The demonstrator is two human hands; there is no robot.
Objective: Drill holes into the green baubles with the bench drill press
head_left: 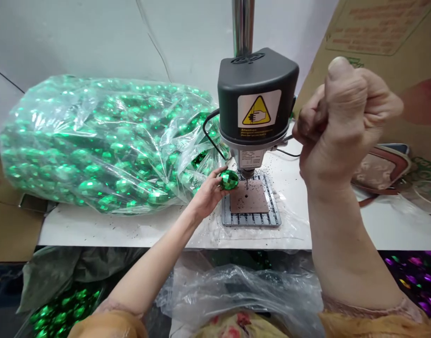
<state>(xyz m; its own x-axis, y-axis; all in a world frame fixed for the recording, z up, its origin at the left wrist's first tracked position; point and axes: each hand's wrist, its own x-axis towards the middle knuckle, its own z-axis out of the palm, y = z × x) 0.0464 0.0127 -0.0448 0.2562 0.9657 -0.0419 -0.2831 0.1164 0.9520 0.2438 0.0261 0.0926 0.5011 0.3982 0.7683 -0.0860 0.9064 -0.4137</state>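
Observation:
My left hand (210,190) grips a shiny green faceted ball (229,180) between thumb and fingers. The ball is just left of the drill bit (247,185) of a small bench drill press (257,94). Under the bit, a brown square plate (248,197) with a dark hole lies on the slotted metal base (251,219). My right hand (345,108) is raised at the right side of the drill head, its fingers curled into a fist. Whatever the fist may hold is hidden behind the fingers.
A big clear bag (95,145) of green balls lies left on the white table (95,227). Dark shavings are scattered around the base. Cardboard boxes (387,51) stand at the right, beside a pinkish-brown bag (380,169). Below the table edge are plastic sheeting (243,286) and purple balls (415,277).

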